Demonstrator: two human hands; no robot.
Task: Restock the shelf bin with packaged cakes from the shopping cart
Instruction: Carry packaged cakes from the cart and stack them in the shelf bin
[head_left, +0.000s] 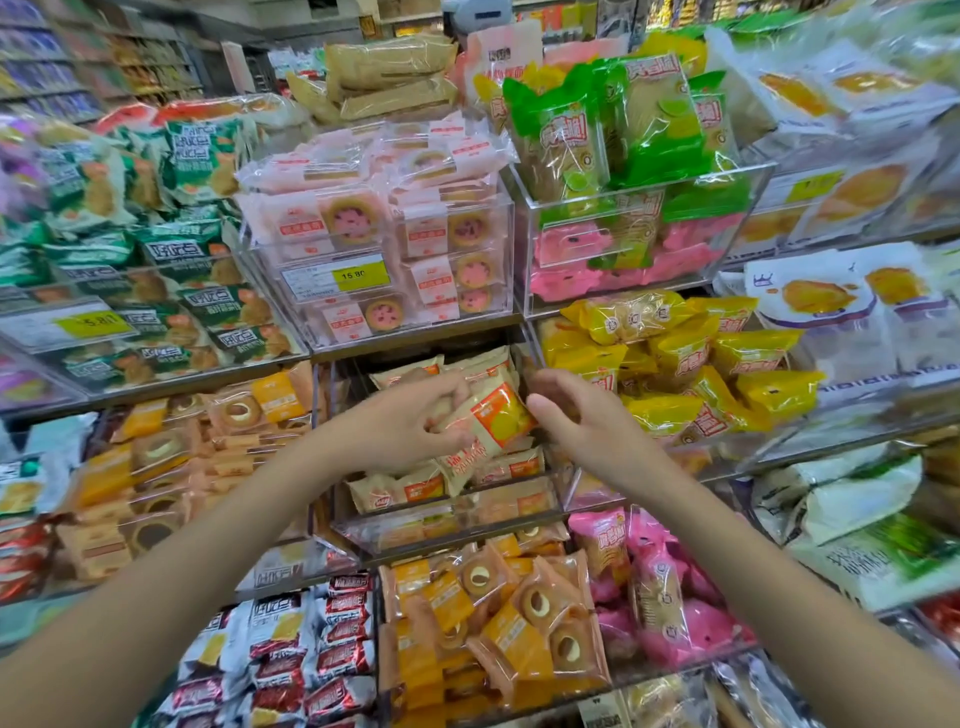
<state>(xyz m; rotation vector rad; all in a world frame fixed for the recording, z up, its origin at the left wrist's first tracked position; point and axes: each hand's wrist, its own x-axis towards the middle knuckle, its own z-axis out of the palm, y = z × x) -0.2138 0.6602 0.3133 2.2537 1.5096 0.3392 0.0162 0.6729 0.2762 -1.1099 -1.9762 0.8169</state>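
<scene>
A clear acrylic shelf bin (447, 525) sits at the middle of the shelving and holds several beige packaged cakes with orange labels. My left hand (415, 421) is inside the bin's top, fingers closed on a beige and orange packaged cake (498, 421) tilted above the pile. My right hand (576, 415) hovers just right of that cake, fingers spread and holding nothing. More of the same cakes (410, 488) lie flat lower in the bin. The shopping cart is out of view.
Clear bins crowd every side: pink-labelled tarts (379, 234) above, green and pink packs (623, 156) upper right, yellow packs (691, 374) right, orange ring cakes (498, 618) below, green bags (156, 260) left. A yellow price tag (358, 274) faces out.
</scene>
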